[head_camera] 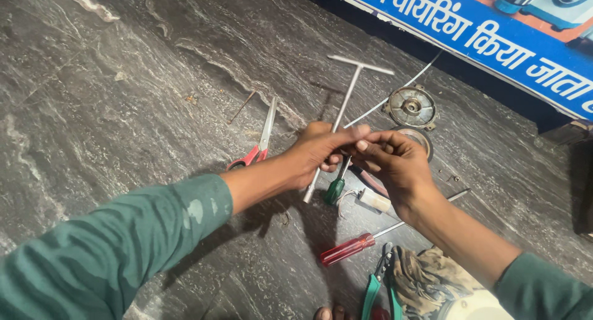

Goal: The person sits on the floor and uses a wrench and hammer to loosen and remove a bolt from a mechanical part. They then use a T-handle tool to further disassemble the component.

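My left hand (319,150) grips the shaft of a metal T-handle wrench (348,94), whose crossbar points away from me and whose tip reaches down past the hand. My right hand (395,162) meets the left one, fingers curled around something small that I cannot make out. A green-handled screwdriver (336,187) lies just below both hands. Both arms wear green sleeves.
On the grey stone floor lie red-handled scissors (256,148), a red-handled screwdriver (349,248), green-handled pliers (377,283), a dirty cloth (426,277), a round metal motor cover (412,106), a second round part (421,138) and a thin wire (395,94). A blue banner (494,36) stands at the far right.
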A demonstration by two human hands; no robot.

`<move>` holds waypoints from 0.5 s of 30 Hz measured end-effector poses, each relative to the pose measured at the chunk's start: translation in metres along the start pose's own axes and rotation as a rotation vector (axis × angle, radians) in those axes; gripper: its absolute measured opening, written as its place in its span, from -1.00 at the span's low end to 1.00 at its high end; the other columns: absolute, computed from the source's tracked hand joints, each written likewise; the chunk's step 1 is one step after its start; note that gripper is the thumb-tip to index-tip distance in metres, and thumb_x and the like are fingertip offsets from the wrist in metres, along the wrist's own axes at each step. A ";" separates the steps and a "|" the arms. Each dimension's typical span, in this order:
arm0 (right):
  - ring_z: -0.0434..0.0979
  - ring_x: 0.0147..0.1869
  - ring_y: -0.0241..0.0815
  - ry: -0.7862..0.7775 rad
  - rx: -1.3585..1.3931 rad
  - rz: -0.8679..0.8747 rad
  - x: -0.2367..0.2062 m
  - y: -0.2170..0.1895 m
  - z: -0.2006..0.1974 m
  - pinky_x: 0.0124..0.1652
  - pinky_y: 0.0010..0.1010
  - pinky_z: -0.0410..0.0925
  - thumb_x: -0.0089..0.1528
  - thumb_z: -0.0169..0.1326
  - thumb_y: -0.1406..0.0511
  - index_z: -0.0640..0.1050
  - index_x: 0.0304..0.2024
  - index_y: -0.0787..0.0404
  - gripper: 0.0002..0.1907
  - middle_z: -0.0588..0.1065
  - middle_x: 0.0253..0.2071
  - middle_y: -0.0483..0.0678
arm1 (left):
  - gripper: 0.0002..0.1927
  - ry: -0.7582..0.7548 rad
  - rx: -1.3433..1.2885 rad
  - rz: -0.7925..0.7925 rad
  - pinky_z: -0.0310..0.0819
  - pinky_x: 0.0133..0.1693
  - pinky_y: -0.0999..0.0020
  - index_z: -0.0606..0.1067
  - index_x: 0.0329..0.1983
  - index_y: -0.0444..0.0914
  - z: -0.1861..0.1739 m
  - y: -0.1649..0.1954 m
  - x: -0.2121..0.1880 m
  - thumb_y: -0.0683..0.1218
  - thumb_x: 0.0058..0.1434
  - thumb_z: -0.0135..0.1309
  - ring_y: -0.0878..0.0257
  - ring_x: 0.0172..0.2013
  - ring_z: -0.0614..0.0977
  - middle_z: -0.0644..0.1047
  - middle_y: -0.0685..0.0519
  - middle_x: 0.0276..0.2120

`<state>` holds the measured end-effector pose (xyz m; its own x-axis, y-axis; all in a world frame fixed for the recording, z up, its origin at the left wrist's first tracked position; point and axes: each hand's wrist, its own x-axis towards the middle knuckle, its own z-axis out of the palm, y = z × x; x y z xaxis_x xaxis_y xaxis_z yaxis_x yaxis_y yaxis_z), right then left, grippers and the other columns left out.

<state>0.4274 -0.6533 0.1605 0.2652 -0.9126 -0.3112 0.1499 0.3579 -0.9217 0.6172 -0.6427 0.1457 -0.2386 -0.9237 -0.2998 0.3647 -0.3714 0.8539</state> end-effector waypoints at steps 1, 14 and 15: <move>0.68 -0.10 -0.15 0.005 -0.029 0.007 0.002 0.000 0.000 -0.04 -0.38 0.55 0.23 0.14 0.45 0.53 -0.10 0.35 -0.82 0.61 -0.19 0.05 | -0.74 -0.042 -0.004 0.007 0.13 -0.66 0.65 0.54 -0.31 -0.30 -0.001 -0.002 0.000 0.00 0.26 0.26 0.55 -0.62 0.38 0.55 0.14 -0.46; 0.57 -0.17 -0.16 -0.166 0.168 0.465 -0.012 0.031 0.059 -0.07 -0.27 0.51 0.40 -0.36 0.05 0.43 -0.04 0.26 -0.52 0.55 -0.25 -0.03 | -0.80 0.358 -0.405 -0.039 0.27 -0.60 0.42 0.32 -0.24 -0.19 -0.006 -0.046 0.072 -0.01 0.47 -0.15 0.39 -0.62 0.31 0.36 0.15 -0.52; 0.58 -0.18 -0.16 -0.182 0.160 0.438 -0.006 0.038 0.057 -0.09 -0.28 0.51 0.43 -0.35 0.08 0.43 -0.06 0.28 -0.55 0.55 -0.25 -0.03 | -0.74 0.360 -0.398 -0.011 0.21 -0.62 0.43 0.30 -0.27 -0.20 -0.011 -0.047 0.078 0.05 0.48 -0.17 0.40 -0.64 0.27 0.32 0.16 -0.55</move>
<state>0.4858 -0.6232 0.1407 0.4953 -0.6261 -0.6022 0.1285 0.7384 -0.6620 0.5917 -0.6984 0.0776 0.0543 -0.8677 -0.4942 0.6934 -0.3234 0.6439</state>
